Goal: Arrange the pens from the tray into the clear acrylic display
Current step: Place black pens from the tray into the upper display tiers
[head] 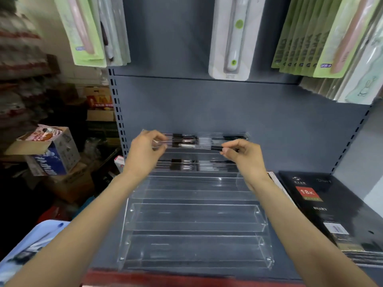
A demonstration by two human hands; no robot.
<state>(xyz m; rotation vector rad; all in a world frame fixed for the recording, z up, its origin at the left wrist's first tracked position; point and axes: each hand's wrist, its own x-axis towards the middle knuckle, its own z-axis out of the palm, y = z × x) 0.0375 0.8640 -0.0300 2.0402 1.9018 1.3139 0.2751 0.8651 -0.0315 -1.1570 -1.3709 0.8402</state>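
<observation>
A clear acrylic stepped display (194, 216) stands on the grey shelf. Black-and-clear pens lie in its top tier (230, 138) and in the tier below (186, 165); the lower tiers hold nothing. Both hands hold one pen (194, 146) level above the top tier. My left hand (145, 150) pinches its clear end and my right hand (240, 152) pinches its black end. A pale blue tray (31, 243) with pens shows at the bottom left, partly hidden by my left forearm.
Black diary books (323, 206) lie stacked right of the display. Packaged goods (230, 38) hang from the back panel above. Cardboard boxes (51, 152) crowd the floor at the left. A red shelf edge (165, 278) runs along the front.
</observation>
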